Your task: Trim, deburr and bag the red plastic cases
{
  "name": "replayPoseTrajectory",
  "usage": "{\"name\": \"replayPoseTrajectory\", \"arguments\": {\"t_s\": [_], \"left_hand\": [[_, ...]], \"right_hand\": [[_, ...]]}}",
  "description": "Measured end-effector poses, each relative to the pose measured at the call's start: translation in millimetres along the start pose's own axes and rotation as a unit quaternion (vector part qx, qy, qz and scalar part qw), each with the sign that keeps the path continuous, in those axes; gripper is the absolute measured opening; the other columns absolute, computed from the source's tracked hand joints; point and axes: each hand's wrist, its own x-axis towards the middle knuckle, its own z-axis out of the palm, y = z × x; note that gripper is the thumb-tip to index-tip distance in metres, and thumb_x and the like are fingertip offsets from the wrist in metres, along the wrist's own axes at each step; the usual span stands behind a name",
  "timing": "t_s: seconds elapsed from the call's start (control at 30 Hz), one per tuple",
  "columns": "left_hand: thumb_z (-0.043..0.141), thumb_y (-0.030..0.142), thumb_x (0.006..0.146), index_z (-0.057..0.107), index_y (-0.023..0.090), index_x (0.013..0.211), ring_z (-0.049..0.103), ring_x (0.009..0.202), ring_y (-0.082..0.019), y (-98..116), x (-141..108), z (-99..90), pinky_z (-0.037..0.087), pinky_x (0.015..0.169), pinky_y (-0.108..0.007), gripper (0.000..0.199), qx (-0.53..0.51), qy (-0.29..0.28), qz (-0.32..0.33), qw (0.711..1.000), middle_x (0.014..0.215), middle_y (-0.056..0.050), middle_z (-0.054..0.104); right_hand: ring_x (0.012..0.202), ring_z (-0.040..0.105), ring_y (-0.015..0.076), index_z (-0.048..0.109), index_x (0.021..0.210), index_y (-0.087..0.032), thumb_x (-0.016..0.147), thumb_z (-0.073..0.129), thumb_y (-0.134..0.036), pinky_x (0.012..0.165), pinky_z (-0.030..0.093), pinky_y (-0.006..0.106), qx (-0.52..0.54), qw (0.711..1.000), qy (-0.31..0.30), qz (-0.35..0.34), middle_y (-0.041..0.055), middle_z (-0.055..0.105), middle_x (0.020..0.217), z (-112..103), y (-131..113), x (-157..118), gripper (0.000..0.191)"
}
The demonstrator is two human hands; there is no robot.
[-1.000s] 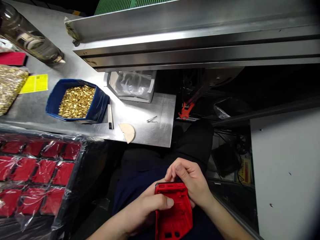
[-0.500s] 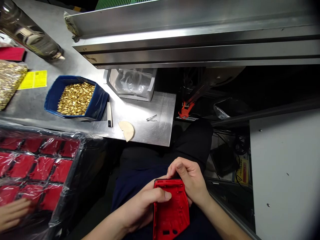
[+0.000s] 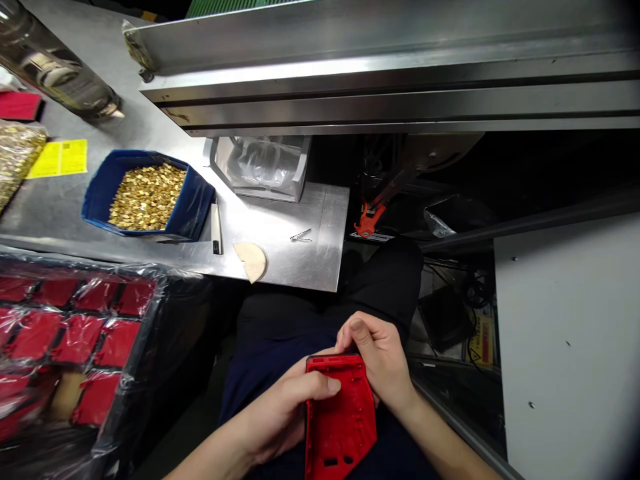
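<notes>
A red plastic housing [image 3: 340, 417], its hollow inner side facing up, is held over my lap. My left hand [image 3: 295, 403] grips its left side, the thumb lying across the inside near the top. Curled fingers of my right hand [image 3: 383, 360] touch the housing's upper right edge; whether a small item sits between them is hidden. Beyond my hands, on the metal table [image 3: 320, 263], lie a beige cut disc [image 3: 251, 261], small metal tweezers [image 3: 301, 235] and a white-handled tool [image 3: 216, 228].
A blue bin [image 3: 100, 193] of brass pieces and a grey bin [image 3: 301, 177] stand on the table. At left is a plastic-lined crate [image 3: 150, 333] of red housings. A metal beam [image 3: 400, 100] crosses above; a white panel [image 3: 575, 333] is at right.
The other person's hand over the crate has gone from view; a housing at the crate's lower left looks lifted, baring a tan patch. My hands hold nearly the same pose.
</notes>
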Motion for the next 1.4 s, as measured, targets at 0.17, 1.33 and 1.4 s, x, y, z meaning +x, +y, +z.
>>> {"name": "replayPoseTrajectory", "arguments": {"t_s": [0.17, 1.33, 1.4], "left_hand": [[0.068, 0.021, 0.084, 0.073, 0.012, 0.107, 0.072, 0.086, -0.022, -0.6, 1.9, -1.0, 0.055, 0.082, -0.031, 0.025, -0.016, -0.008, 0.007, 1.0, 0.095, -0.011, 0.075], [0.061, 0.024, 0.089, 0.064, 0.009, 0.125, 0.076, 0.099, -0.028, 0.2, -0.3, -1.1, 0.055, 0.089, -0.038, 0.039, 0.035, -0.062, 0.039, 0.997, 0.116, -0.025, 0.077], [0.062, 0.024, 0.088, 0.061, 0.01, 0.127, 0.076, 0.102, -0.03, 0.0, -1.2, -2.3, 0.055, 0.09, -0.04, 0.042, 0.03, -0.063, 0.036, 0.997, 0.116, -0.025, 0.077]], "right_hand": [[0.061, 0.052, 0.0131, 0.056, 0.067, -0.021, 0.104, 0.049, -0.054, 0.06, 0.042, 0.027, -0.047, 0.996, 0.057, -0.047, -0.0008, 0.055, 0.064, 0.2, 3.8, -0.3, 0.05], [0.085, 0.077, 0.0203, 0.078, 0.101, -0.024, 0.105, 0.051, -0.05, 0.076, 0.058, 0.03, -0.105, 0.987, -0.077, -0.096, 0.0061, 0.081, 0.094, -26.3, -2.3, -6.5, 0.038], [0.066, 0.072, 0.0168, 0.076, 0.083, -0.022, 0.106, 0.05, -0.047, 0.064, 0.054, 0.028, -0.106, 0.987, 0.0, -0.124, 0.0045, 0.076, 0.073, -33.1, 5.7, -10.6, 0.043]]}}
